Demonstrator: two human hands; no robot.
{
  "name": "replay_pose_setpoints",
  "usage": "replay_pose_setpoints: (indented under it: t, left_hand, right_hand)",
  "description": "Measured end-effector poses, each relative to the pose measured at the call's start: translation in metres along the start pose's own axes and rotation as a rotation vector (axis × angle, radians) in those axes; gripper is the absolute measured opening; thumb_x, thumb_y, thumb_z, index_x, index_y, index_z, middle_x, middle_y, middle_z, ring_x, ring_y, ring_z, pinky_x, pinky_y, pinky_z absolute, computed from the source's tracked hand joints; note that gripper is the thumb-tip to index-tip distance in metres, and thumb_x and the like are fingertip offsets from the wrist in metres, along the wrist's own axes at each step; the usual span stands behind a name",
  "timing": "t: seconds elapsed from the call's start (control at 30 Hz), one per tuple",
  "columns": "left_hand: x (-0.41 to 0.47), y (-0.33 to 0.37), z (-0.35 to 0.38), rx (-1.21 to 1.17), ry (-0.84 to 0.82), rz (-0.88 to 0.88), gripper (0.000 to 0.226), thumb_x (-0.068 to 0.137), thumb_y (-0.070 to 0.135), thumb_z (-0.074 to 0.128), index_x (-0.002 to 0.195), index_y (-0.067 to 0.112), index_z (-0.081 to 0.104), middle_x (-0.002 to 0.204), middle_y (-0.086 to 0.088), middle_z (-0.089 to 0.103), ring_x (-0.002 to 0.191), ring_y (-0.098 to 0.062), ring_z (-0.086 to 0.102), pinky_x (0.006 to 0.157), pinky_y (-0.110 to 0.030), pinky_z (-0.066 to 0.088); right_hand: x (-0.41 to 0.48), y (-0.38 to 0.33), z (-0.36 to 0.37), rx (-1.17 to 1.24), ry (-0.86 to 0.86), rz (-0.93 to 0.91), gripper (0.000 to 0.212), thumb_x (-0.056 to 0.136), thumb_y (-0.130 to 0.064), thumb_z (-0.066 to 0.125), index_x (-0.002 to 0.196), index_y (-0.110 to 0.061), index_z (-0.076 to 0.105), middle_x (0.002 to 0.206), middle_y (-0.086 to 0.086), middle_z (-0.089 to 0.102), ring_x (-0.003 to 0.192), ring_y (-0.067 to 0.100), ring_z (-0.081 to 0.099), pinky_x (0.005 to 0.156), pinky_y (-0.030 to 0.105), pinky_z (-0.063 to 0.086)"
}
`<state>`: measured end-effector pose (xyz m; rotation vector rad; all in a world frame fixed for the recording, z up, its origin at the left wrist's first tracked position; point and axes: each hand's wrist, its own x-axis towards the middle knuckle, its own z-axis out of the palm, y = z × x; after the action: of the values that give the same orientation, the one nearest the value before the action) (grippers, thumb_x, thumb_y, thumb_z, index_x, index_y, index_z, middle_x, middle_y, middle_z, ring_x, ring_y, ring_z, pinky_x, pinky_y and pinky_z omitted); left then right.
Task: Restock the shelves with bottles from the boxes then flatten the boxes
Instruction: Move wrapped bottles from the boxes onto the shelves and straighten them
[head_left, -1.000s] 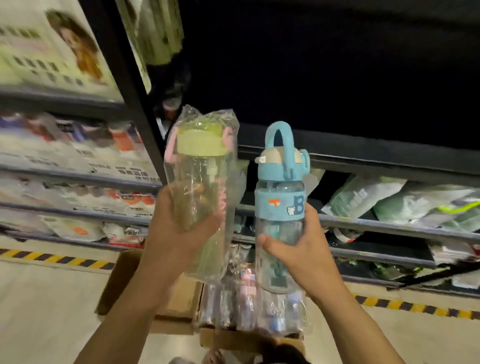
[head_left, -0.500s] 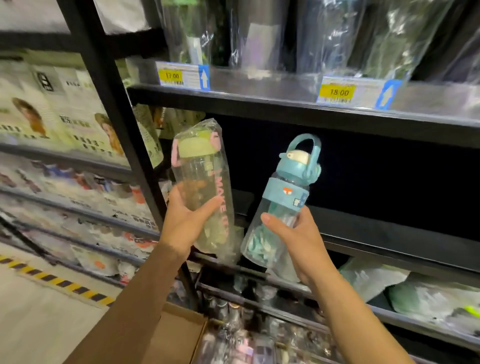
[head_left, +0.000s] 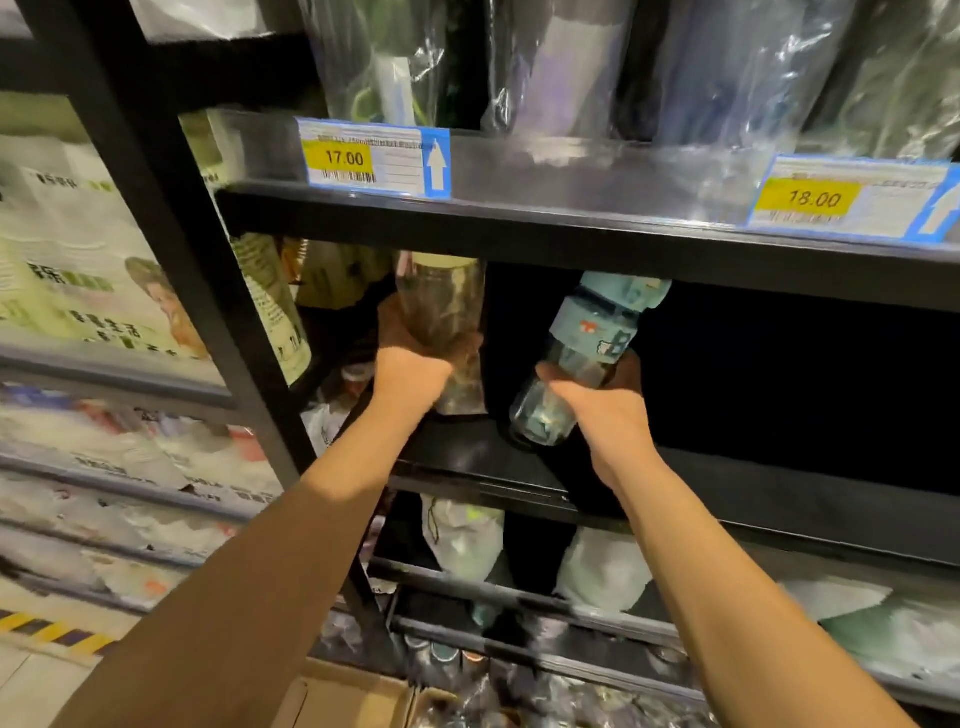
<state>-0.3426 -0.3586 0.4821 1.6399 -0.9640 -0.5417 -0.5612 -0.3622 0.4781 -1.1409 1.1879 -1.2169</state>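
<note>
Can't see either top, wrapped bottle (head_left: 441, 317) or blue bottle (head_left: 584, 358), behind the upper shelf (head_left: 571, 234). Seeing only part of the price tag (head_left: 852, 200) at the right edge, of the box (head_left: 353, 699) at the bottom.

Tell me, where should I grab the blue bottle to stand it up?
Grab the blue bottle by its clear round body, below the band, coming from the front right, as the right hand does. It leans with its top tucked under the upper shelf, so the lid is hidden, while the body faces you and probably fits a wrapped hand.
</note>
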Motion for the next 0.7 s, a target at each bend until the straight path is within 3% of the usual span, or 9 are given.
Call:
replay_pose_setpoints:
  t: [0.03, 0.1, 0.17, 0.23, 0.3, 0.37, 0.57, 0.63, 0.7]
  left_hand:
    - [0.011, -0.003, 0.006, 0.013, -0.009, 0.059, 0.088, 0.083, 0.024, 0.087, 0.153, 0.013, 0.035, 0.145, -0.005, 0.051, 0.138, -0.028, 0.048, 0.106, -0.025, 0.038]
    - [0.025, -0.006, 0.015, 0.038, 0.036, 0.139, 0.106, 0.075, 0.034, 0.092, 0.158, 0.016, 0.026, 0.158, -0.007, 0.040, 0.144, -0.025, 0.040, 0.108, -0.019, 0.027]
    - [0.036, -0.011, 0.021, 0.007, 0.064, 0.158, 0.113, 0.070, 0.039, 0.094, 0.158, 0.019, 0.025, 0.159, -0.005, 0.040, 0.144, -0.023, 0.041, 0.106, -0.020, 0.027]
    - [0.047, -0.018, 0.026, -0.031, 0.072, 0.186, 0.112, 0.069, 0.040, 0.094, 0.157, 0.022, 0.027, 0.158, -0.001, 0.042, 0.138, -0.007, 0.040, 0.102, -0.008, 0.026]
    - [0.058, -0.021, 0.031, -0.048, 0.070, 0.213, 0.110, 0.069, 0.041, 0.094, 0.157, 0.027, 0.028, 0.153, 0.007, 0.043, 0.123, 0.008, 0.033, 0.088, 0.006, 0.020]
    - [0.067, -0.023, 0.036, -0.059, 0.051, 0.231, 0.109, 0.069, 0.041, 0.094, 0.156, 0.029, 0.029, 0.144, 0.015, 0.041, 0.118, 0.013, 0.031, 0.084, 0.008, 0.019]
    - [0.085, -0.025, 0.047, -0.079, 0.024, 0.260, 0.102, 0.072, 0.037, 0.094, 0.152, 0.020, 0.033, 0.147, 0.002, 0.046, 0.133, -0.008, 0.043, 0.103, -0.017, 0.033]
    - [0.086, -0.023, 0.047, -0.057, 0.003, 0.285, 0.105, 0.073, 0.037, 0.094, 0.154, 0.019, 0.030, 0.152, -0.002, 0.044, 0.136, -0.009, 0.041, 0.108, -0.020, 0.033]
    - [0.082, -0.023, 0.045, -0.033, -0.022, 0.255, 0.112, 0.070, 0.041, 0.094, 0.156, 0.022, 0.024, 0.155, -0.003, 0.041, 0.141, -0.017, 0.042, 0.115, -0.032, 0.037]
  right_hand:
    - [0.007, 0.001, 0.008, 0.004, 0.028, -0.035, 0.076, 0.070, -0.027, 0.096, 0.134, -0.027, 0.056, 0.124, -0.004, 0.071, 0.112, 0.016, 0.068, 0.098, 0.040, 0.057]
    - [0.022, 0.006, 0.021, -0.042, 0.066, -0.138, 0.083, 0.073, -0.018, 0.094, 0.142, -0.017, 0.049, 0.132, 0.002, 0.066, 0.121, 0.021, 0.065, 0.103, 0.044, 0.054]
    - [0.040, 0.010, 0.029, -0.118, 0.092, -0.207, 0.084, 0.074, -0.017, 0.094, 0.143, -0.010, 0.047, 0.138, 0.008, 0.063, 0.128, 0.026, 0.060, 0.107, 0.047, 0.051]
    - [0.057, 0.014, 0.036, -0.126, 0.098, -0.261, 0.086, 0.073, -0.017, 0.094, 0.145, -0.008, 0.046, 0.141, 0.011, 0.060, 0.131, 0.027, 0.058, 0.108, 0.049, 0.050]
    - [0.068, 0.017, 0.041, -0.102, 0.117, -0.296, 0.091, 0.073, -0.014, 0.094, 0.147, -0.009, 0.043, 0.143, 0.009, 0.058, 0.130, 0.019, 0.058, 0.107, 0.042, 0.051]
    - [0.079, 0.020, 0.046, -0.083, 0.129, -0.329, 0.094, 0.073, -0.012, 0.094, 0.149, -0.011, 0.039, 0.144, 0.006, 0.058, 0.130, 0.014, 0.058, 0.105, 0.034, 0.052]
    - [0.104, 0.026, 0.061, -0.198, 0.150, -0.405, 0.096, 0.074, -0.022, 0.094, 0.152, -0.019, 0.037, 0.144, 0.002, 0.057, 0.133, 0.018, 0.057, 0.106, 0.049, 0.053]
    - [0.106, 0.026, 0.067, -0.229, 0.166, -0.412, 0.098, 0.074, -0.030, 0.094, 0.153, -0.021, 0.036, 0.144, 0.002, 0.057, 0.133, 0.021, 0.057, 0.104, 0.051, 0.053]
    - [0.108, 0.029, 0.069, -0.273, 0.195, -0.428, 0.096, 0.074, -0.033, 0.093, 0.151, -0.018, 0.038, 0.143, 0.003, 0.057, 0.131, 0.020, 0.058, 0.106, 0.046, 0.052]
